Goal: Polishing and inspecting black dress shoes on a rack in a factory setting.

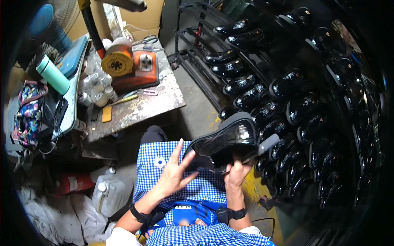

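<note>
At the far left, a mint-green cylindrical bottle [53,75] stood tilted in the view above a dark fabric bag with a multicoloured pattern [28,117]. Next came a scuffed, paint-stained worktop [164,100], which carried an orange machine with a round yellow drum [137,76] and, near its front edge, a small flat yellow block [106,114]. Below the worktop sat a white plastic jug [111,194]. In the middle, over a lap covered in blue-and-white checked cloth [150,180], the person's left hand [171,176] was spread, its grip holding nothing, with fingertips close to the left end of a glossy black shoe with a grey sole edge [242,133]; whether they touched it could not be told. The shoe was held up and tilted above the lap, at the left of the crowded rack. The right hand [237,174] pinched its near side, thumb uppermost, the other fingers partly hidden. Doing this well seemed to call for a firm hold low on the shoe, and light, clean fingertips from the free hand, since so shiny a surface would probably show smudges. On the right, a black metal rack [193,59] bore rows of similar glossy black shoes [250,97], near enough that a careless swing might knock them.
</note>
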`<state>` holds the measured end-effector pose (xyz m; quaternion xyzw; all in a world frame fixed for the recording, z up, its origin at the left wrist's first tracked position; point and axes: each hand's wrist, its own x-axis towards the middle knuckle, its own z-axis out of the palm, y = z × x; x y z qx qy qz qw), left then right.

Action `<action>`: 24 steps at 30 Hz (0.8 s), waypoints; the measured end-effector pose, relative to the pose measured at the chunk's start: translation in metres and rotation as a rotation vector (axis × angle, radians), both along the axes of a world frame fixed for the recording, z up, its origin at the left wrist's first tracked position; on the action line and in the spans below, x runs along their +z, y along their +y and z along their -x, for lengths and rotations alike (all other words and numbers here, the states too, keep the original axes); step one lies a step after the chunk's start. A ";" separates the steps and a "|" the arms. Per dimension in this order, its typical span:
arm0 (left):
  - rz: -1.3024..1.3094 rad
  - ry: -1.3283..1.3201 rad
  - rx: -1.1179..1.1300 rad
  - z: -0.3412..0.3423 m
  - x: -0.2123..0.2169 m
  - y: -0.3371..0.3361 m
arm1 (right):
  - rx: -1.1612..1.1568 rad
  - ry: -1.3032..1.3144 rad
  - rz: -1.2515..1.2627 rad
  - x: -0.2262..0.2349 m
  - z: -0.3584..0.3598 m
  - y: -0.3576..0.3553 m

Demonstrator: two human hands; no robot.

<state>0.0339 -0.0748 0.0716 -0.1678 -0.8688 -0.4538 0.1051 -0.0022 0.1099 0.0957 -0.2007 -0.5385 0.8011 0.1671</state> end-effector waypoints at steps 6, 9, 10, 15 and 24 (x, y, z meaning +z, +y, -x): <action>-0.035 0.061 -0.066 0.014 0.002 0.014 | 0.077 0.047 -0.014 0.006 -0.005 -0.021; -0.102 0.109 -0.055 0.023 -0.003 0.012 | 0.256 0.091 0.076 0.006 -0.007 -0.014; -0.227 0.085 -0.044 0.026 -0.005 0.011 | 0.282 0.118 0.116 0.005 -0.007 -0.009; -0.771 -0.352 0.016 0.058 0.005 0.014 | 0.164 0.093 -0.281 -0.026 0.007 0.014; -0.677 -0.301 -0.287 0.217 0.073 0.052 | 0.059 -0.133 -0.589 -0.096 0.000 0.012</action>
